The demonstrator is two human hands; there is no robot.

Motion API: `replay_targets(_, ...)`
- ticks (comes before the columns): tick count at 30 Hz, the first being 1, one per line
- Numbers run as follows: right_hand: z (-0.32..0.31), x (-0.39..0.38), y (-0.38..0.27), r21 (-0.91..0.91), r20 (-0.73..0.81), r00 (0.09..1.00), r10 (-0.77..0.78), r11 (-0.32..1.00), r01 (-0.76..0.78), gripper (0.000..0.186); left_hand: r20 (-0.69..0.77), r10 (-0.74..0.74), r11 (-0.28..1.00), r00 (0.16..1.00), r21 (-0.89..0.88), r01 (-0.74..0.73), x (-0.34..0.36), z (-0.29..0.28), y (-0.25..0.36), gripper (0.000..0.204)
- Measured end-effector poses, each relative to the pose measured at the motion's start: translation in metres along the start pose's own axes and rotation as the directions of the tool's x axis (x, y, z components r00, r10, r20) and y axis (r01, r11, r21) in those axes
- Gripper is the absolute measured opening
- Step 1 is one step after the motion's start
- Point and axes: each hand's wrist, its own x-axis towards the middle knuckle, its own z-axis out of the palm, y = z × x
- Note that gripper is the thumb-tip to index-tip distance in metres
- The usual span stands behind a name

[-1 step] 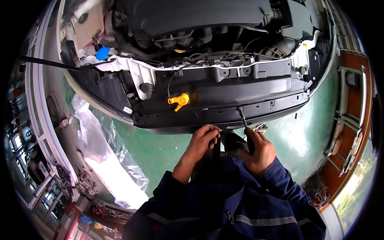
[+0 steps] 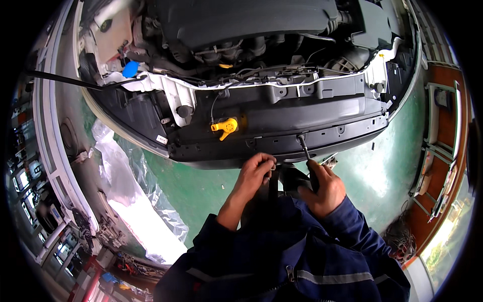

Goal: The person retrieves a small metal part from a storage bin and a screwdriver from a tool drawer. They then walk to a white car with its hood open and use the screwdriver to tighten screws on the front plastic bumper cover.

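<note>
My right hand (image 2: 326, 190) is wrapped round the dark handle of what looks like a ratchet wrench (image 2: 305, 150). Its slim metal shaft reaches forward, and the rounded head rests on the black upper edge of the car's front bumper (image 2: 271, 142). Just in front of that bumper, to the left of the tool, my left hand (image 2: 255, 173) is closed, thumb and fingers pressed together. Whatever small thing may be in it cannot be made out. A yellow plastic piece (image 2: 225, 127) with a thin cord lies on the black panel behind the bumper edge.
Beyond is the open engine bay with a black engine cover (image 2: 246, 22), a blue cap (image 2: 130, 69) and a black prop rod (image 2: 63, 77) at left. Clear plastic sheeting (image 2: 133, 201) lies on the green floor. Shelving (image 2: 443, 146) stands at right.
</note>
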Motion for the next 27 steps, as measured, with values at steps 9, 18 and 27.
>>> replay_targets(9, 0.011, -0.009, 0.010, -0.032, -0.009, 0.999, -0.047, 0.998, 0.047, 0.064, 0.072, 0.877, 0.056, 0.476, 0.967, -0.250, 0.080, -0.006, 0.088, 0.016)
replay_targets(18, 0.015, -0.012, 0.014, -0.042, -0.044, 0.999, -0.022, 0.999, 0.020, 0.064, 0.176, 0.926, -0.100, 0.334, 0.968, -0.232, 0.063, 0.000, 0.086, 0.030)
replay_targets(27, 0.000, -0.010, 0.029, 0.142, 0.000, 0.990, -0.138, 0.980, 0.136, 0.077, 0.009, -0.124, 0.971, 0.992, -0.207, 0.123, -0.002, 0.001, -0.132, 0.031)
